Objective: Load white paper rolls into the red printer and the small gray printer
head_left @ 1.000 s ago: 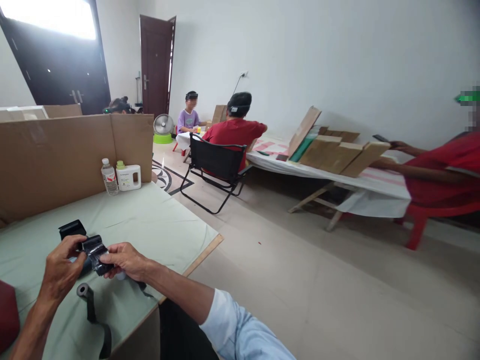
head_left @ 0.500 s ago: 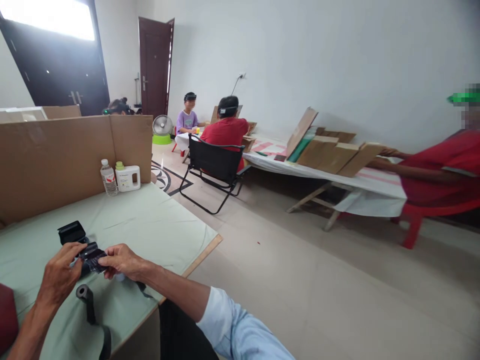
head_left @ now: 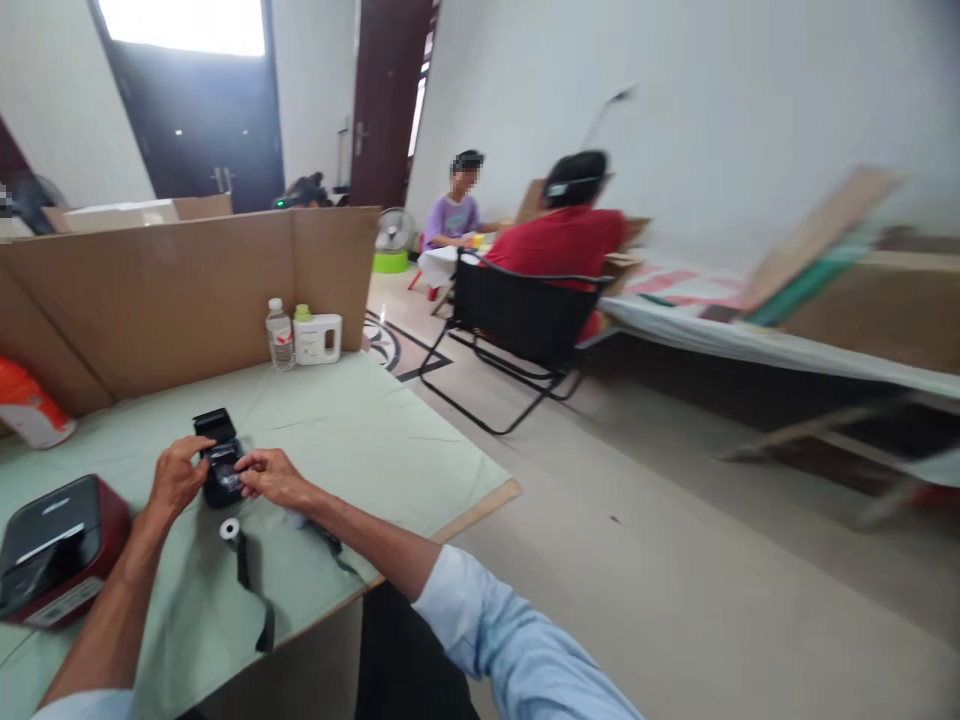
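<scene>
A small black device lies on the green-covered table, its lid raised at the far side. My left hand is closed at the device's left edge, with thumb and fingertips against it. From the right, my right hand pinches a dark, shiny piece sitting in the device's opening; its exact kind is unclear. Just below the device is a roll with a white core, its dark strip unrolled toward the near edge. Another dark strip lies under my right forearm.
A dark red and black machine stands at left, near an orange-and-white container. A bottle and white jug stand by the cardboard wall. Beyond, a person in red sits on a black chair.
The view has swung left, bringing the dark red machine and orange container into sight. The dark shiny piece, earlier held in front of the device, is now at its opening.
</scene>
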The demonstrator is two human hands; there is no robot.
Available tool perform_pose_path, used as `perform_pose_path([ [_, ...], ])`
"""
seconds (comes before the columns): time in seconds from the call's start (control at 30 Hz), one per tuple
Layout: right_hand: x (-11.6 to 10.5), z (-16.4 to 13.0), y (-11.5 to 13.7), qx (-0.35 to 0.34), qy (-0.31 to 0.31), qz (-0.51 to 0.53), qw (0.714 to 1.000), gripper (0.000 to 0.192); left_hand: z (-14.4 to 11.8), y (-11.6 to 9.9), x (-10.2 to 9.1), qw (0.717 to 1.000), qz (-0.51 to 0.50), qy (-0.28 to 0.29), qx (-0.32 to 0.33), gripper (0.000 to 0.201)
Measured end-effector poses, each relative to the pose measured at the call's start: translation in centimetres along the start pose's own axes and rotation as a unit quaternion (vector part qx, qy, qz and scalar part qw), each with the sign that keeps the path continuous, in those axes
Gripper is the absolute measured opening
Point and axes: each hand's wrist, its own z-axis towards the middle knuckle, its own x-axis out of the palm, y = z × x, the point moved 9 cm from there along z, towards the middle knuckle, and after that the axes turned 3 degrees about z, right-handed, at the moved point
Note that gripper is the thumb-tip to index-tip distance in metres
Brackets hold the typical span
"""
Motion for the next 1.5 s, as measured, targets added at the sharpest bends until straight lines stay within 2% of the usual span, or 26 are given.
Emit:
perform_pose_path([
  [0.17,0.5,0.1,-1.0,0.005,0.001,-0.022,1.000,0.014,-1.0,1.7,1.7,0.997,-0.018,0.040,-0.062,0.042],
  [0.4,0.1,0.6,-0.5,0.000,-0.014,-0.038,0.999,0.018,-0.2,3.1,2.9,0.993,-0.067,0.026,-0.094,0.044],
  [0.6,0.0,1.5,-0.3,0.022,-0.013,-0.046,0.999,0.017,0.4,4.5,4.1,0.989,-0.065,0.044,-0.123,0.048],
  [0.87,-0.1,2.0,-0.4,0.047,-0.008,-0.046,0.998,0.014,0.5,4.8,4.2,0.994,-0.055,0.061,-0.075,0.046],
  [1.1,1.0,1.5,-0.3,0.057,0.027,-0.023,0.998,0.016,1.6,3.1,3.9,0.993,-0.081,0.075,-0.033,0.041],
  [1.3,0.9,1.5,-0.2,0.065,0.027,-0.025,0.997,0.020,1.6,1.2,4.8,0.994,-0.047,0.101,0.020,0.044],
  [1.5,0.5,1.7,-0.2,0.062,0.030,-0.029,0.997,0.022,1.1,1.3,5.2,0.996,0.002,0.085,0.031,0.044],
])
